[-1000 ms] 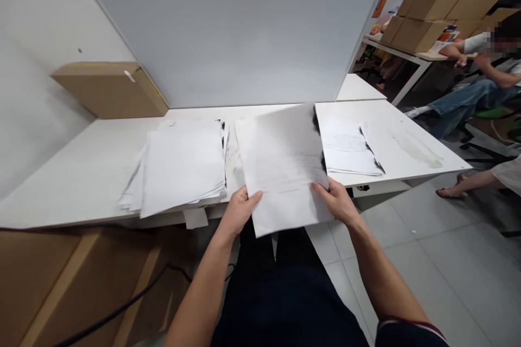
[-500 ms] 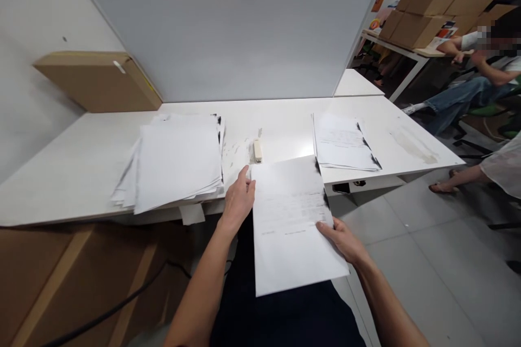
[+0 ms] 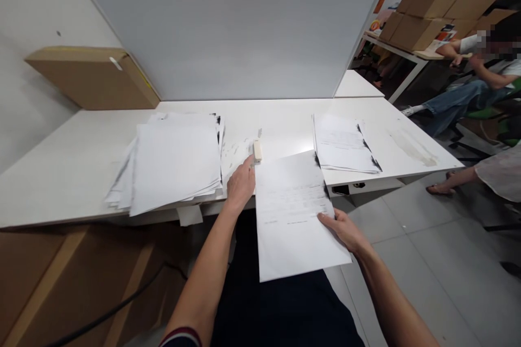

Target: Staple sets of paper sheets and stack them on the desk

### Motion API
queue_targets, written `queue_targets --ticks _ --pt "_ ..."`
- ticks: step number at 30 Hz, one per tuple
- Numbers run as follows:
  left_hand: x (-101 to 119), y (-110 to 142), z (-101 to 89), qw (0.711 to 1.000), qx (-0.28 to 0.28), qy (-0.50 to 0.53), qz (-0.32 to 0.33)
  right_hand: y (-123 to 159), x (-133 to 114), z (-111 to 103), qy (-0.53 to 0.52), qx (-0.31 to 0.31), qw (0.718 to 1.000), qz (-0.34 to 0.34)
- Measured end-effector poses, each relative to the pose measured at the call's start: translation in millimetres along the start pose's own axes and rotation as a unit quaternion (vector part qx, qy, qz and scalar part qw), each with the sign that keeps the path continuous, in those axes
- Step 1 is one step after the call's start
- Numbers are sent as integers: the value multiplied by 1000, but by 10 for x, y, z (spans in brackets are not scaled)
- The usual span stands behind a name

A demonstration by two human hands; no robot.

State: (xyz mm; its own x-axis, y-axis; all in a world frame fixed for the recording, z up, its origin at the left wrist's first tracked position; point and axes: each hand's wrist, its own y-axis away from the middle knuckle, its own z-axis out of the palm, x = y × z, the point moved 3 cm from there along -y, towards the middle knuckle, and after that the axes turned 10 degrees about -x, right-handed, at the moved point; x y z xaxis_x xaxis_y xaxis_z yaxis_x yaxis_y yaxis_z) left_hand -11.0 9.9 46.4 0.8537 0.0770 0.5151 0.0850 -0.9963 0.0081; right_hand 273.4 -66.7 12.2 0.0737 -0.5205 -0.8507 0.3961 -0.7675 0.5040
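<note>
My right hand (image 3: pixel 341 229) grips a sheet of paper (image 3: pixel 291 249) at its lower right edge, thumb on top. Faint print and a black-smudged right edge show on the sheet, which hangs over the table's front edge. My left hand (image 3: pixel 241 183) is at the sheet's upper left, fingers stretched forward and holding nothing that I can see. Just beyond its fingertips lies a small cream stapler (image 3: pixel 257 150); whether they touch it I cannot tell. Left of that hand sits a large, uneven paper stack (image 3: pixel 177 162). A smaller stack of printed sheets (image 3: pixel 342 143) lies to the right.
The white table (image 3: pixel 280 119) meets an upright grey-white panel (image 3: pixel 244 27) at the back. A cardboard box (image 3: pixel 93 78) leans at the left wall. More cardboard (image 3: pixel 36 276) and a black cable (image 3: pixel 134 298) are below. At right, a seated person (image 3: pixel 488 70) is near stacked boxes (image 3: pixel 423 16).
My left hand has moved forward from the sheet's left edge toward the stapler. The sheet, still in my right hand, has shifted slightly up and away from me.
</note>
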Motion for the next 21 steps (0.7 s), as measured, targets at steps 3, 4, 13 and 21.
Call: queue_targets --ticks 3,4,13,21 --pt "20 -17 -3 1000 -9 -28 0 -21 17 -10 0 -1 1000 -4" --pt "24 -20 -4 999 -13 -37 -2 -27 24 -15 -1 -2 1000 -4" --pt "-21 -49 69 997 -25 -75 -20 -49 28 -22 8 8 1000 -8" --pt "-52 -2 109 996 20 -85 -9 28 -203 -142 70 65 994 -54"
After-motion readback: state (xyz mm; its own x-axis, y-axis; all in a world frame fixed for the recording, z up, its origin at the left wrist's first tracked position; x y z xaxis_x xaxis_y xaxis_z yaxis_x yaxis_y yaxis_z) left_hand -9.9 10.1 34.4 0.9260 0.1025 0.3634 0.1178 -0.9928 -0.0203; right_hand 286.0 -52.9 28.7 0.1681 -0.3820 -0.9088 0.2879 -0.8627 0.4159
